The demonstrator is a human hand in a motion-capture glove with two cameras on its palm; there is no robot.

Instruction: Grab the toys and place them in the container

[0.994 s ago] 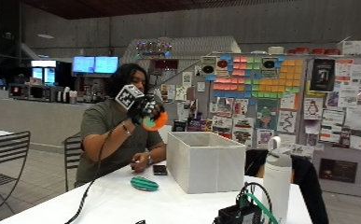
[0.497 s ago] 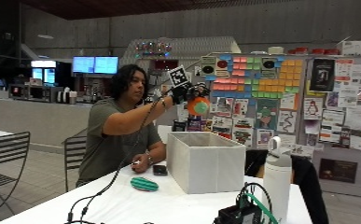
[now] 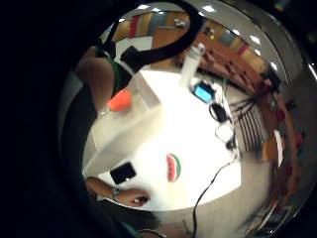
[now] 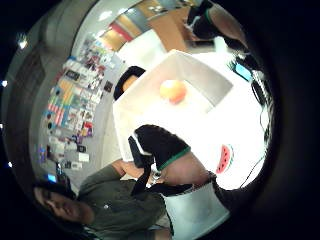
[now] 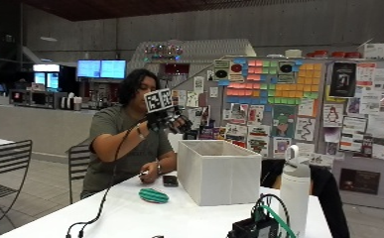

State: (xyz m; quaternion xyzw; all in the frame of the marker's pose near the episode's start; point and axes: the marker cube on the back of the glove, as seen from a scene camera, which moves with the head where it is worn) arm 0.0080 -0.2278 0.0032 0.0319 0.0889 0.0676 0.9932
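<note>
In the outside view my gloved right hand (image 5: 170, 120) hangs in the air, up and to the left of the white fabric container (image 5: 221, 173), fingers relaxed and holding nothing. An orange round toy (image 4: 173, 91) lies on the container's floor, also seen as the orange toy (image 3: 119, 100) in the little finger side view. A watermelon-slice toy (image 5: 153, 195) lies on the white table (image 5: 178, 218) to the left of the container. The palm views show the same slice (image 3: 173, 167) on the bare tabletop. A gloved finger (image 4: 160, 142) juts into the thumb side view.
The bare left hand (image 5: 149, 173) rests on the table beside a black phone (image 5: 170, 180). A white bottle (image 5: 295, 186) and a black device with cables (image 5: 261, 225) stand right of the container. A cable trails off the table's near left.
The hand carried the orange toy over the container and let it go. The toy now lies inside, and the hand has drawn back toward the person and a little lower.
</note>
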